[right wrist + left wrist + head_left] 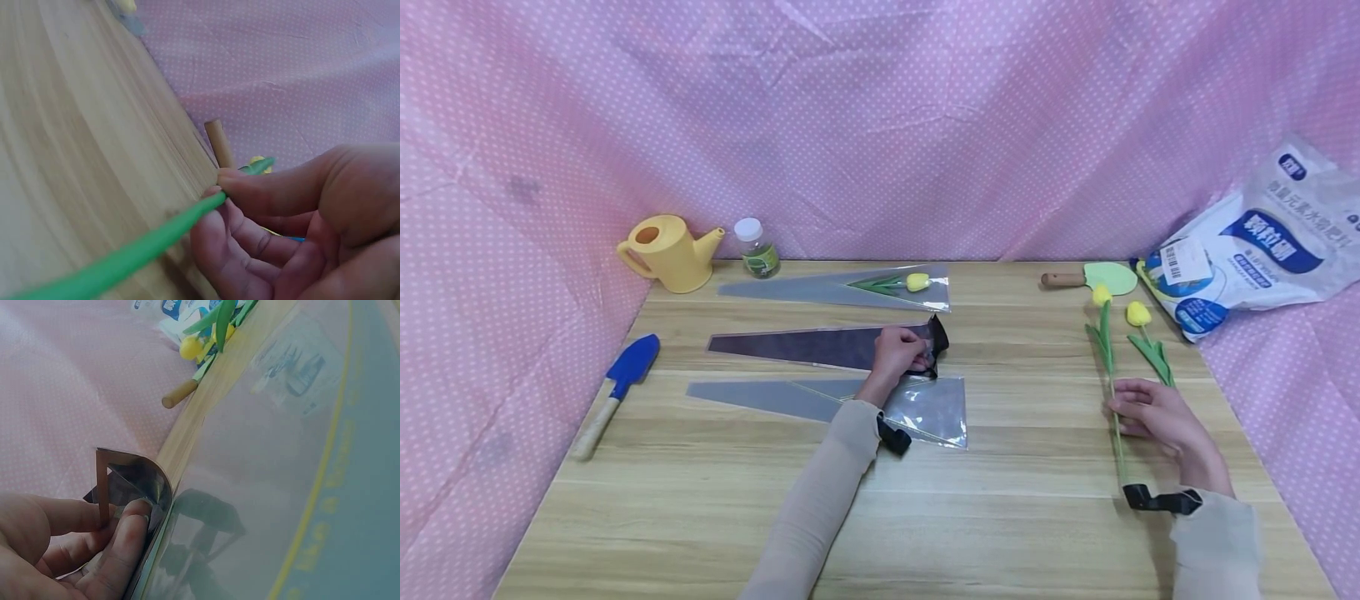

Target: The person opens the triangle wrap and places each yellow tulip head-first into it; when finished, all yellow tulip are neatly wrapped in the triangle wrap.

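My left hand point(898, 353) pinches the wide end of a dark, cone-shaped flower sleeve point(797, 345); in the left wrist view that sleeve's mouth point(140, 478) bulges open beside the fingers. My right hand point(1161, 421) grips the green stem of a yellow artificial tulip point(1108, 358) between thumb and fingers, the bloom pointing away from me. Close to it lies a second yellow tulip point(1139, 315). Nearer to me than the dark sleeve is a clear and grey sleeve point(760, 398), partly under my left forearm. Farther back another sleeve point(782, 290) has a yellow tulip point(916, 282) inside.
At the back left stand a yellow watering can point(673, 254) and a white-capped jar point(758, 250). A blue trowel point(625, 375) lies at the left edge. At the back right are a green trowel point(1108, 278) and a large white bag point(1255, 242). Pink dotted cloth point(880, 125) surrounds the table.
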The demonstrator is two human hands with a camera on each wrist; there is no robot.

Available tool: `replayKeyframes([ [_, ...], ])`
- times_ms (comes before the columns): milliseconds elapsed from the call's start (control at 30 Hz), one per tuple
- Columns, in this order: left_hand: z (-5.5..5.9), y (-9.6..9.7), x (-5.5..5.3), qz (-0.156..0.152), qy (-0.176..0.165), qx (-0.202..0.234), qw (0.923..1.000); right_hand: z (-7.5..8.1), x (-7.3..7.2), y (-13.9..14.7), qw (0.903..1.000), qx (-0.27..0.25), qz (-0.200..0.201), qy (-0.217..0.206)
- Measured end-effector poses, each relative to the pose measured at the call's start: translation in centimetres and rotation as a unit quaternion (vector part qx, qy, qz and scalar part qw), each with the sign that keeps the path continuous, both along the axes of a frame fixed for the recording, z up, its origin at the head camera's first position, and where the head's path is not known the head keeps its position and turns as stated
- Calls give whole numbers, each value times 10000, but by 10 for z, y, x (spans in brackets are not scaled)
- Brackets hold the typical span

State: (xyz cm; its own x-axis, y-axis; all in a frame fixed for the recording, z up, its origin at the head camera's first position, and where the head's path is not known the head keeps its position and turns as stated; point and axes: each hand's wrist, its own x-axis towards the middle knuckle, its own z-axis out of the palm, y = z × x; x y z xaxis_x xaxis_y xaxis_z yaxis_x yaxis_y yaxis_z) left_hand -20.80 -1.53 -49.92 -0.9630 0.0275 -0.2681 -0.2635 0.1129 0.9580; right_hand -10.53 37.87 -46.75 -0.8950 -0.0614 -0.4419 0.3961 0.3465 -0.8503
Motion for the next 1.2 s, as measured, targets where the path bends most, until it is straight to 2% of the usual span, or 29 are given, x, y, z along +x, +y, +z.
replayKeyframes([
  [133, 0, 0, 0, 7, -8, 26, 10000, -2, -2, -4, 9980, -613, -138, 31],
  [300, 0, 0, 0, 12, -28, 50, 10000, -4, -3, -10, 9939, -1088, -192, 61],
  [467, 0, 0, 0, 12, -14, 50, 10000, -5, -4, -17, 9844, -1719, -357, 72],
  [633, 1, 0, 1, -13, 4, 72, 10000, -7, -5, -23, 9742, -2230, -332, 61],
  [733, 2, -1, 1, -36, 60, 98, 9999, -8, -6, -27, 9618, -2725, -256, 109],
  [933, 3, -1, 2, -61, 54, 95, 9999, -10, -7, -34, 9230, -3841, -107, 219],
  [1100, 3, -1, 2, -40, 29, 59, 10000, -12, -9, -41, 8978, -4386, -159, 365],
  [1200, 3, -1, 2, -24, 37, 41, 10000, -11, -10, -46, 8884, -4562, -270, 426],
])
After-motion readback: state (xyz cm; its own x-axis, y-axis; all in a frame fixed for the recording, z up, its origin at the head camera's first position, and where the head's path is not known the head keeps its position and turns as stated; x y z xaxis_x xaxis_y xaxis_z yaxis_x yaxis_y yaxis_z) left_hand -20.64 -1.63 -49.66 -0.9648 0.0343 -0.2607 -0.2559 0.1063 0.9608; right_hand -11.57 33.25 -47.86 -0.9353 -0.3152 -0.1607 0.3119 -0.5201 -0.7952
